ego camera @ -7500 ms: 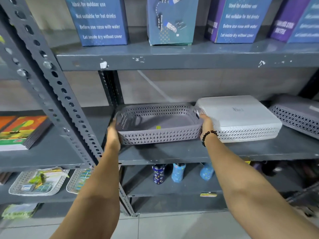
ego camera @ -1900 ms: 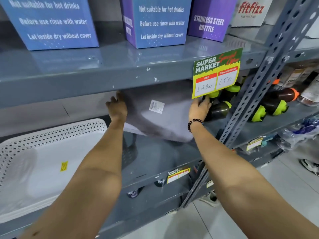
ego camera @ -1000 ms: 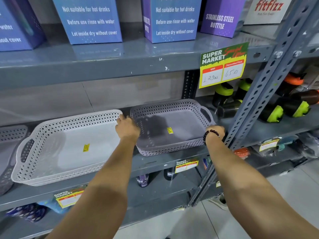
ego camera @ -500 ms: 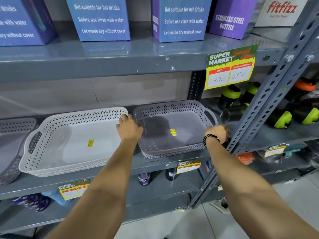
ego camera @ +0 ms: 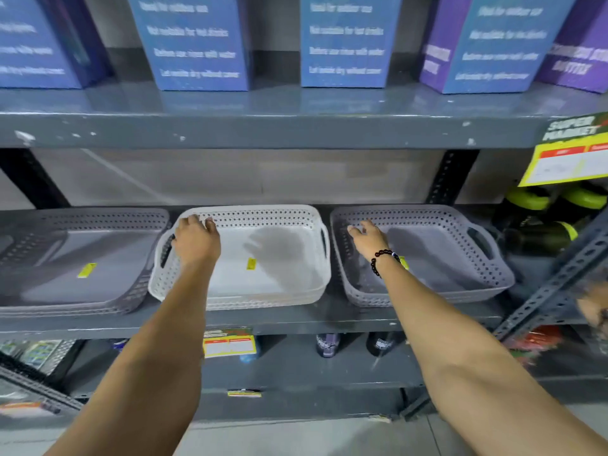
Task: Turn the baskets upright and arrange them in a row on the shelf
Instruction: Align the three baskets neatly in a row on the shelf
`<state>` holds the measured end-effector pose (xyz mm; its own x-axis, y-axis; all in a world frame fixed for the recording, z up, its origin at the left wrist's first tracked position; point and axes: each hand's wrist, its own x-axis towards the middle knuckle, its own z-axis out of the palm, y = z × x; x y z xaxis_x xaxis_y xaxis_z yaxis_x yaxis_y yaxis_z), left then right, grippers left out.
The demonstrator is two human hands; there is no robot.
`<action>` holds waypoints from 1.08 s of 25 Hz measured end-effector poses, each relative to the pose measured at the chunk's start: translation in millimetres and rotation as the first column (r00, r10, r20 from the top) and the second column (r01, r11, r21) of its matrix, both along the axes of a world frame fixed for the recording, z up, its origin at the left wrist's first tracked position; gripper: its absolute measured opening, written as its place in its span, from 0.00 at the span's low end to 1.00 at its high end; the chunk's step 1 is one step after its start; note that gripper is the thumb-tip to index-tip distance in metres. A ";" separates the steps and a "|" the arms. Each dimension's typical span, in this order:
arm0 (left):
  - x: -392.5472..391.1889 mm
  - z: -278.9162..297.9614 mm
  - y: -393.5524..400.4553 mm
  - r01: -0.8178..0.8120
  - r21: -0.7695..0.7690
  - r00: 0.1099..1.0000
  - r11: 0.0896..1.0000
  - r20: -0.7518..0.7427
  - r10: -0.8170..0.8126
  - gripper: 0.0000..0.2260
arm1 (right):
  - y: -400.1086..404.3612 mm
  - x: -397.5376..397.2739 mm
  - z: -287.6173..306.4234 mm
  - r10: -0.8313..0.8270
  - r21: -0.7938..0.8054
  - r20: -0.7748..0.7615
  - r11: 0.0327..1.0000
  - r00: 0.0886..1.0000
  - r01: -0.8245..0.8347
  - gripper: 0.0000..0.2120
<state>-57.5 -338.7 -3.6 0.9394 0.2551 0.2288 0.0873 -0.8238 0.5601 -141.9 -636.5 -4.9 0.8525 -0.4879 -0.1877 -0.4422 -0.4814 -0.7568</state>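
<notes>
Three baskets stand upright in a row on the grey shelf (ego camera: 296,319): a grey basket (ego camera: 82,261) at left, a white basket (ego camera: 279,258) in the middle, another grey basket (ego camera: 437,255) at right; the left hand (ego camera: 196,240) curls over the white basket's far-left rim; the right hand (ego camera: 368,238), fingers spread and holding nothing, hovers inside the right-hand grey basket near its left wall

A grey metal shelf (ego camera: 279,319) carries three perforated baskets upright in a row. A grey basket (ego camera: 82,258) sits left, a white basket (ego camera: 279,258) in the middle, another grey basket (ego camera: 437,255) right, with dark bottles (ego camera: 539,235) beside it.
</notes>
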 end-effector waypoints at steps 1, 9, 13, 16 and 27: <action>7.0 0.3 19.3 -0.021 -0.005 0.999 1.000 -0.027 0.021 0.20 | 9.6 3.8 0.1 -0.001 0.038 -0.028 0.999 1.000 0.002 0.29; 57.0 -17.6 116.0 0.062 -0.151 0.904 0.987 -0.409 -0.119 0.30 | 49.3 22.1 -12.2 -0.163 0.153 -0.118 0.972 0.980 0.180 0.29; 48.3 -24.1 106.0 0.126 -0.307 0.891 0.943 -0.383 -0.244 0.23 | 60.5 27.0 -13.3 -0.136 0.214 -0.103 0.964 0.985 0.156 0.29; 41.9 -27.8 97.9 0.124 -0.291 0.902 0.949 -0.365 -0.230 0.21 | 67.5 30.8 -13.0 -0.047 0.211 -0.098 0.975 0.994 0.067 0.29; 30.4 -27.3 89.5 0.258 0.069 0.936 0.964 -0.263 -0.232 0.25 | 64.2 26.4 -15.9 0.059 -0.142 -0.039 0.988 0.997 -0.064 0.24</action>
